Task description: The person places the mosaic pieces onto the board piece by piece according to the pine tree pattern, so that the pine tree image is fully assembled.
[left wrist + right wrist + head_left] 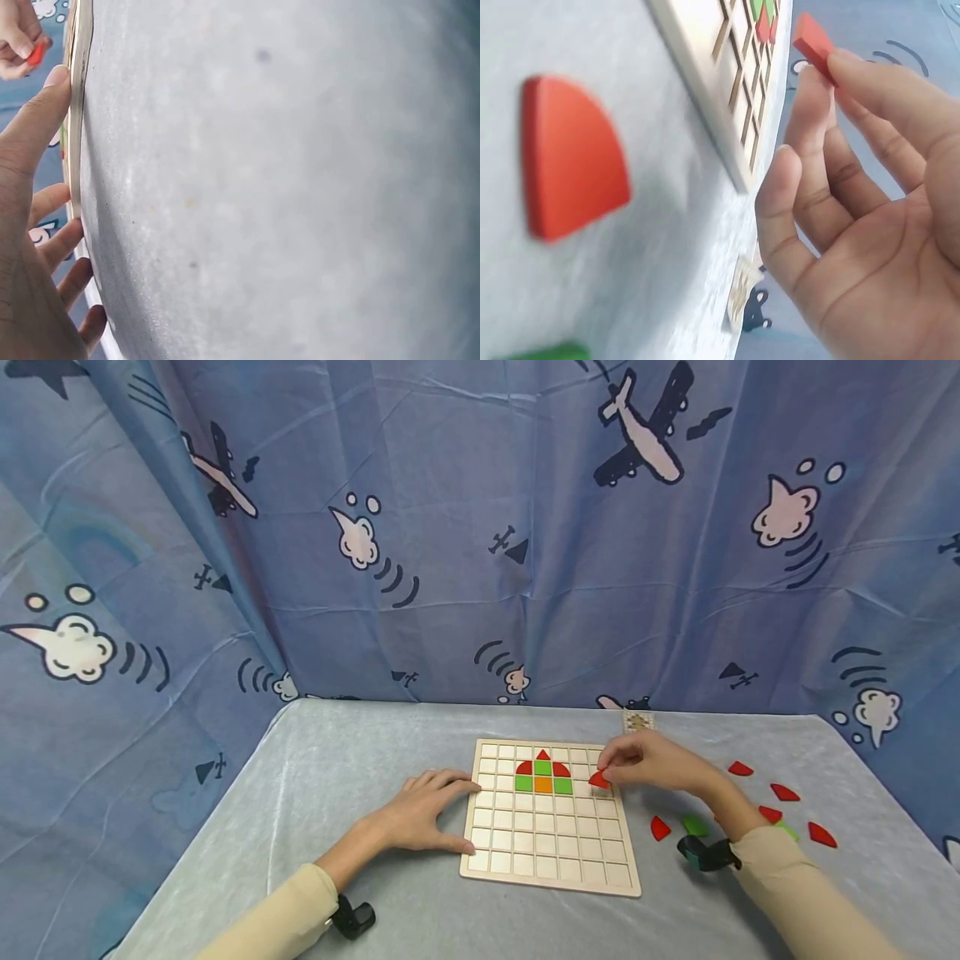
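In the head view a square wooden grid board (525, 844) lies on the table. Near its top sit coloured tiles: a red triangle (543, 755), red quarter-circles (524, 768) on both sides, green squares (542, 767) and one orange square (543, 785). My left hand (423, 810) rests at the board's left edge, thumb and fingertips touching the rim with the fingers spread. Between thumb and fingertips my right hand (651, 762) pinches a red quarter-circle tile (598, 780) over the board's upper right. The right wrist view shows that tile (815, 45) held up on its edge.
Several loose red quarter-circles (784, 792) and green pieces (695, 825) lie right of the board, under and around my right forearm. A small patterned piece (639, 720) is at the table's back edge. A blue printed curtain (450, 568) hangs behind the table (360, 735).
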